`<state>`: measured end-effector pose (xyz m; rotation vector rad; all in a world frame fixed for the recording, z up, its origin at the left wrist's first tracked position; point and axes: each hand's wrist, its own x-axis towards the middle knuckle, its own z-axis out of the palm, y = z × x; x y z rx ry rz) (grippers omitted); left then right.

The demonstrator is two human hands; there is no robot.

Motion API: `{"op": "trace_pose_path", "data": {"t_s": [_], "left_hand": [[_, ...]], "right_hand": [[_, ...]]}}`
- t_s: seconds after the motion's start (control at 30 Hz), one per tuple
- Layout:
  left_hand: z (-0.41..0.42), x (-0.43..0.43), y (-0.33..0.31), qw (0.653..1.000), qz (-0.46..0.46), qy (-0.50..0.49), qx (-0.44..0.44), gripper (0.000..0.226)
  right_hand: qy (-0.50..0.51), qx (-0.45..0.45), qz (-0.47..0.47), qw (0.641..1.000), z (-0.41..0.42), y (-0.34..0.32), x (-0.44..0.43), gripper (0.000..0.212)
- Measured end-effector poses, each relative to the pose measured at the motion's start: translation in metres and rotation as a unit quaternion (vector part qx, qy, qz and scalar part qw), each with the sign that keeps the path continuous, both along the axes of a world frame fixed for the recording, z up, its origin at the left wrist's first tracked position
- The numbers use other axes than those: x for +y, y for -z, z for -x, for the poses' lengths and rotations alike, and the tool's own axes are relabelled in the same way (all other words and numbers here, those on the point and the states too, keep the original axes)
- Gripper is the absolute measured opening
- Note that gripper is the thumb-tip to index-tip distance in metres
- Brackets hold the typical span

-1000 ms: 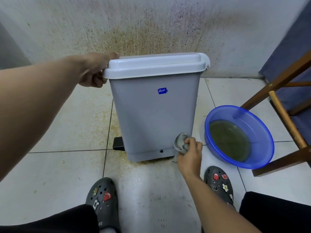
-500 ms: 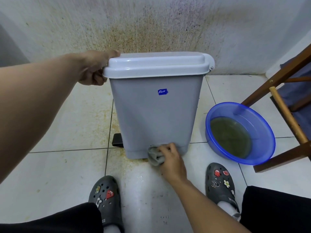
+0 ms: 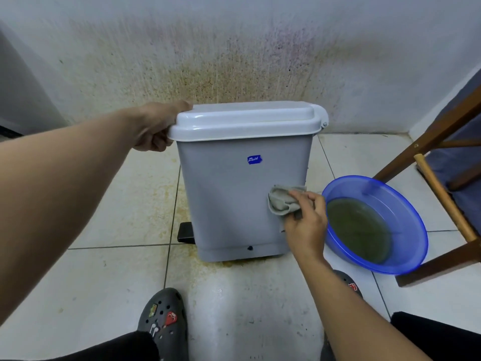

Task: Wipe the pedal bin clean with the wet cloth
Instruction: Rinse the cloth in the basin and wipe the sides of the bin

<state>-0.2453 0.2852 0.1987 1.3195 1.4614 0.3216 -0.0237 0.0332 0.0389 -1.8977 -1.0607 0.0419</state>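
Note:
A grey pedal bin [image 3: 229, 194] with a white lid [image 3: 247, 121] stands upright on the tiled floor against a stained wall. Its lid is down and a small blue sticker sits on the side facing me. A black pedal [image 3: 186, 232] sticks out at its lower left. My left hand [image 3: 158, 128] grips the lid's left edge. My right hand [image 3: 304, 222] presses a bunched grey wet cloth [image 3: 279, 201] against the bin's facing side, near its right edge at mid height.
A blue plastic basin [image 3: 406, 204] holding murky greenish water sits on the floor right of the bin. A wooden chair frame [image 3: 442, 188] stands at the far right. My two grey clogs [image 3: 164, 319] are below the bin. Yellowish stains mark the tiles.
My right hand has carried the cloth from the bin's bottom edge up and to the right, to mid height on the facing side. My left hand has stayed on the lid.

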Motion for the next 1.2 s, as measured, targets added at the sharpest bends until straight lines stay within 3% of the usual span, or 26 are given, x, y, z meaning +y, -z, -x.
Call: {"op": "trace_pose_path", "data": {"t_s": [0.17,0.37,0.57,0.7,1.0,1.2], "left_hand": [[0.000,-0.003,-0.004,1.000,-0.003,0.010,0.011,0.040],[0.002,0.000,-0.001,1.000,-0.002,0.006,0.015,0.043],[0.002,0.003,0.001,1.000,0.004,0.023,0.012,0.041],[0.003,0.004,0.001,0.999,0.009,0.030,0.009,0.041],[0.002,0.005,0.000,0.999,0.014,0.046,0.007,0.033],[0.001,0.008,0.004,0.999,0.013,0.041,-0.006,0.032]], "right_hand": [[0.029,-0.024,-0.123,0.992,0.012,-0.050,0.046,0.035],[-0.084,-0.073,-0.054,0.992,0.057,-0.053,0.070,0.057],[-0.209,-0.176,0.001,0.962,0.089,-0.055,0.086,0.062],[-0.284,-0.238,0.049,0.928,0.100,-0.039,0.078,0.071],[-0.398,-0.377,0.190,0.814,0.110,0.040,0.022,0.054],[-0.413,-0.404,0.250,0.777,0.076,0.056,-0.006,0.036]]}}
